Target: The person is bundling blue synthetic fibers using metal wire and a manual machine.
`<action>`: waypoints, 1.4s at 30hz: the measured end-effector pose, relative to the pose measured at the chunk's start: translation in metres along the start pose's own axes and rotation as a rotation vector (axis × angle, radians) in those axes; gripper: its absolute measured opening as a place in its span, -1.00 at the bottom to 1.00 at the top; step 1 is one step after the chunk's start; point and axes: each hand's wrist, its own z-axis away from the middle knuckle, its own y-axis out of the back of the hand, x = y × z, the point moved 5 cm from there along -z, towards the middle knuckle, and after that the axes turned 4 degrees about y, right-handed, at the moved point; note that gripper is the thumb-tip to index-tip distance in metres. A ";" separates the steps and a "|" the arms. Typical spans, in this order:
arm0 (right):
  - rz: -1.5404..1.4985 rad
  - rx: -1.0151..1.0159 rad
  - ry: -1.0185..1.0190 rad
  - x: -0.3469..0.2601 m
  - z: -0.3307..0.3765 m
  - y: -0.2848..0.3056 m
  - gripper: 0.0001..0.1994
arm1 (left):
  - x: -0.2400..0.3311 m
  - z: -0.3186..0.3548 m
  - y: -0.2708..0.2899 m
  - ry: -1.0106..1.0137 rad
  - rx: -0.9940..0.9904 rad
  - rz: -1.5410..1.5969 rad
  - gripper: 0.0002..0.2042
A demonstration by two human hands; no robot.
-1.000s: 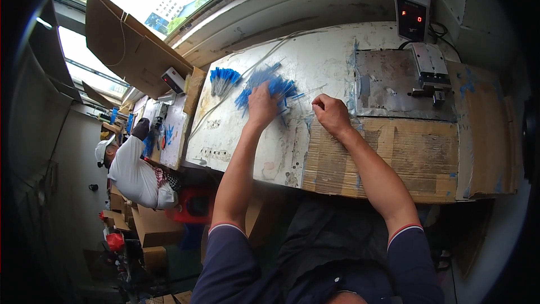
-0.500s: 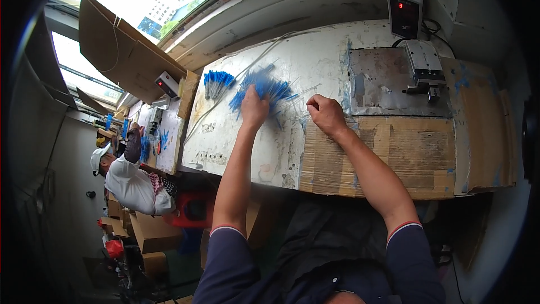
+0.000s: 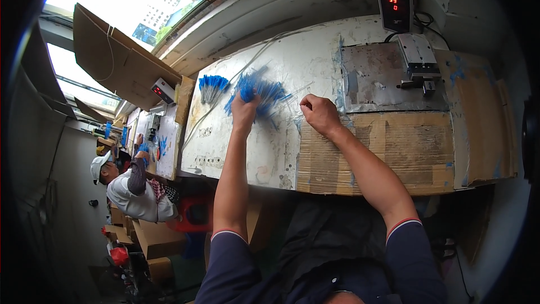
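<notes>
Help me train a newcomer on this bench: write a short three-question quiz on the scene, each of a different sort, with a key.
1. Multiple choice: where is the person's left hand?
A) On the metal plate
B) At the loose pile of blue-and-clear pieces
C) On the cardboard sheet

2. True or false: the smaller blue-topped bundle lies to the left of the loose pile.

3. Fill the gap: the digits on the display box glow ____.

Key: 1 B; 2 true; 3 red.
</notes>
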 end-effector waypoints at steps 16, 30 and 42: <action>0.269 -0.053 0.547 -0.050 -0.001 -0.049 -0.42 | -0.004 0.010 0.021 0.028 -0.173 0.195 -0.80; 0.776 -0.392 0.565 -0.044 -0.045 -0.142 -0.37 | 0.001 0.028 0.025 -0.170 -0.241 0.292 -0.89; 0.696 -0.326 0.567 -0.037 -0.042 -0.141 -0.30 | -0.008 0.063 0.092 -0.029 -0.096 1.106 -0.87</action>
